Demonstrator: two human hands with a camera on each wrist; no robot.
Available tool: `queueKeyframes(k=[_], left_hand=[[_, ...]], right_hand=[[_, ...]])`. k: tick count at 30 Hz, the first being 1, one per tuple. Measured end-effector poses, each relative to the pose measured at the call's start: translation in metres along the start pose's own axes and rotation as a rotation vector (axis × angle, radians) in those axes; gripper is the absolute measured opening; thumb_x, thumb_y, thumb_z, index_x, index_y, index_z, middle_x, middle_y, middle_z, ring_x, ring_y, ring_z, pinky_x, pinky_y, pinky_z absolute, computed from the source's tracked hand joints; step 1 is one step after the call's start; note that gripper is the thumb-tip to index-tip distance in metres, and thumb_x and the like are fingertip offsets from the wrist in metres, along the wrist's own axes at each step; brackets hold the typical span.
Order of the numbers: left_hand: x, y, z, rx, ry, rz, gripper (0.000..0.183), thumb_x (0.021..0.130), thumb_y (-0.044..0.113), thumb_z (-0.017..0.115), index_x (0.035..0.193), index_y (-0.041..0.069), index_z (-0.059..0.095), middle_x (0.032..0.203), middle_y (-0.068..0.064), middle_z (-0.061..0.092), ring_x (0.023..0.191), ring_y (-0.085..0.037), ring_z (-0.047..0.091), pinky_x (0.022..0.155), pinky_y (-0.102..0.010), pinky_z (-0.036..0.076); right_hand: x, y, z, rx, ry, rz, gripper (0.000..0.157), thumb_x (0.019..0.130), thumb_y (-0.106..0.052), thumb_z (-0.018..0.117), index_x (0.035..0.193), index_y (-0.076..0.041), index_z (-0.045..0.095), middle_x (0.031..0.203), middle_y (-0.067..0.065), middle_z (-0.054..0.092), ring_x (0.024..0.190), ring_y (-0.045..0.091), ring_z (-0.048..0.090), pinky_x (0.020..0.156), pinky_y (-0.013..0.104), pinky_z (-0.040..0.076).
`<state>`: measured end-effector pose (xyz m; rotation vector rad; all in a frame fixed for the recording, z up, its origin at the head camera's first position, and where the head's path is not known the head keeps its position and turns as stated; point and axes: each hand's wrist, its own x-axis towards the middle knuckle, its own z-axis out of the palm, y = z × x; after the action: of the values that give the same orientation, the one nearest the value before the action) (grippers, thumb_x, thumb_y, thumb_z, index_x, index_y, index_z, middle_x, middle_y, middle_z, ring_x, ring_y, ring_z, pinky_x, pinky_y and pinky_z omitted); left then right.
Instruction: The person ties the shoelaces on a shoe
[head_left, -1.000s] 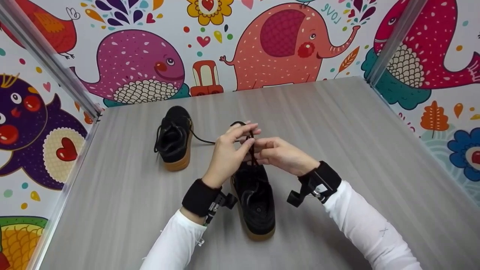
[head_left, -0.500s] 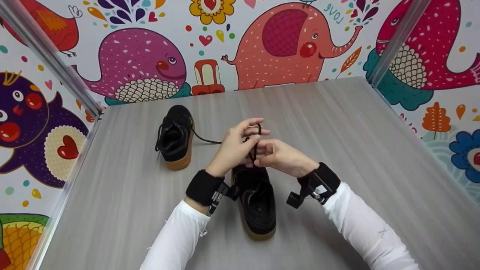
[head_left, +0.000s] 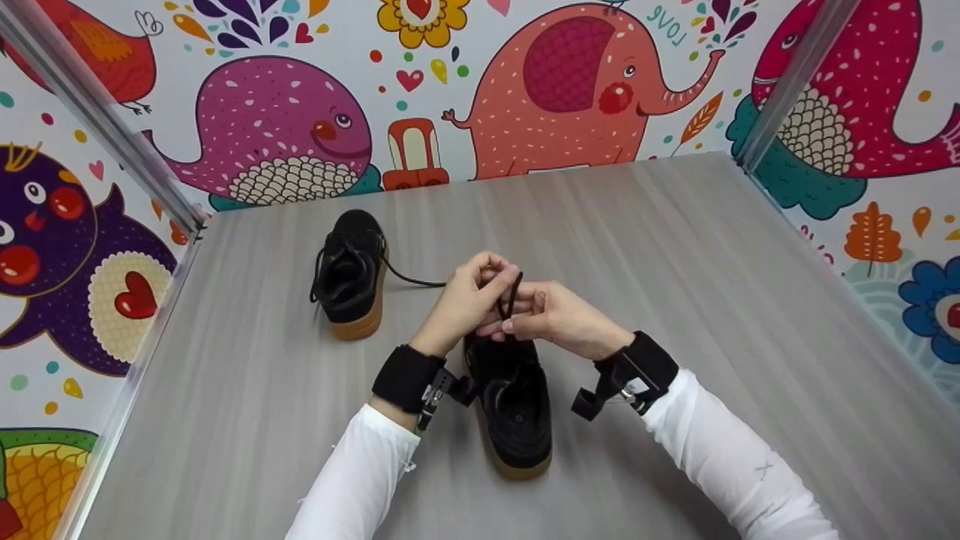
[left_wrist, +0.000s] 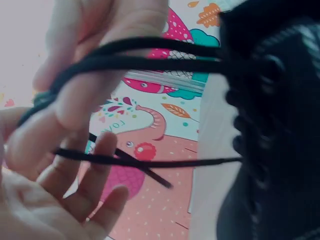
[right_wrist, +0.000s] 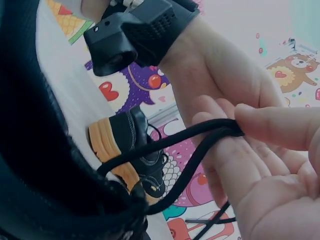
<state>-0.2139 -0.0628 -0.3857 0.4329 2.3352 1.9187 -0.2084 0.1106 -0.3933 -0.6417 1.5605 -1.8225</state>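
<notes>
A black shoe (head_left: 517, 420) with a tan sole stands in the middle of the table, heel toward me. Above its lacing, my left hand (head_left: 469, 300) pinches a black shoelace between thumb and index finger. My right hand (head_left: 570, 319) meets it from the right. Its thumb presses a doubled part of the shoelace (right_wrist: 187, 130) against the fingers, as the right wrist view shows. In the left wrist view, lace strands (left_wrist: 165, 64) stretch taut from the eyelets to the fingers, and a loose lace end hangs behind. Overlapping fingers hide where the strands cross.
A second black shoe (head_left: 351, 277) stands at the back left, with a lace strand (head_left: 412, 283) running from its side toward my left hand. The grey wood-look table (head_left: 720, 300) meets cartoon-printed panels at the back and sides.
The left hand's raised fingers have curled down and drawn in toward its thumb. The lace loop above the shoe has become lower and smaller. My right hand keeps nearly the same place; both shoes stay put.
</notes>
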Motion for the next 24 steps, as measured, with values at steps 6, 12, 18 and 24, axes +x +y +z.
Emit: queueKeyframes(k=[6, 12, 18, 24], left_hand=[[-0.003, -0.015, -0.010, -0.117, -0.108, 0.047, 0.040, 0.105, 0.023, 0.027, 0.115, 0.000, 0.058, 0.110, -0.013, 0.063, 0.105, -0.022, 0.058, 0.097, -0.037, 0.041], [0.000, -0.035, -0.016, 0.042, -0.207, 0.082, 0.030, 0.096, 0.001, 0.045, 0.122, 0.006, 0.058, 0.116, -0.011, 0.063, 0.103, -0.020, 0.059, 0.090, -0.033, 0.046], [0.000, -0.052, -0.017, 0.288, -0.158, 0.153, 0.012, 0.091, 0.010, 0.062, 0.101, 0.011, 0.069, 0.098, -0.004, 0.068, 0.092, -0.016, 0.061, 0.082, -0.031, 0.049], [-0.004, -0.050, -0.026, 0.367, -0.021, 0.194, 0.014, 0.092, 0.015, 0.062, 0.101, 0.010, 0.071, 0.101, -0.002, 0.070, 0.095, -0.018, 0.063, 0.085, -0.037, 0.050]], right_hand=[[-0.001, 0.001, -0.001, -0.027, 0.026, -0.024, 0.035, 0.090, 0.003, 0.059, 0.122, 0.011, 0.050, 0.112, 0.019, 0.065, 0.107, 0.029, 0.063, 0.092, 0.042, 0.049], [0.000, 0.003, -0.001, -0.009, -0.001, -0.049, 0.034, 0.089, 0.003, 0.059, 0.122, 0.012, 0.051, 0.111, 0.019, 0.065, 0.105, 0.027, 0.064, 0.089, 0.035, 0.051], [0.000, 0.004, -0.001, -0.014, -0.005, -0.061, 0.033, 0.089, 0.001, 0.060, 0.120, 0.010, 0.054, 0.110, 0.019, 0.066, 0.104, 0.027, 0.064, 0.087, 0.032, 0.052], [-0.001, 0.005, -0.002, -0.078, 0.053, -0.098, 0.032, 0.090, -0.001, 0.061, 0.120, 0.010, 0.055, 0.109, 0.018, 0.067, 0.102, 0.027, 0.065, 0.084, 0.033, 0.053]])
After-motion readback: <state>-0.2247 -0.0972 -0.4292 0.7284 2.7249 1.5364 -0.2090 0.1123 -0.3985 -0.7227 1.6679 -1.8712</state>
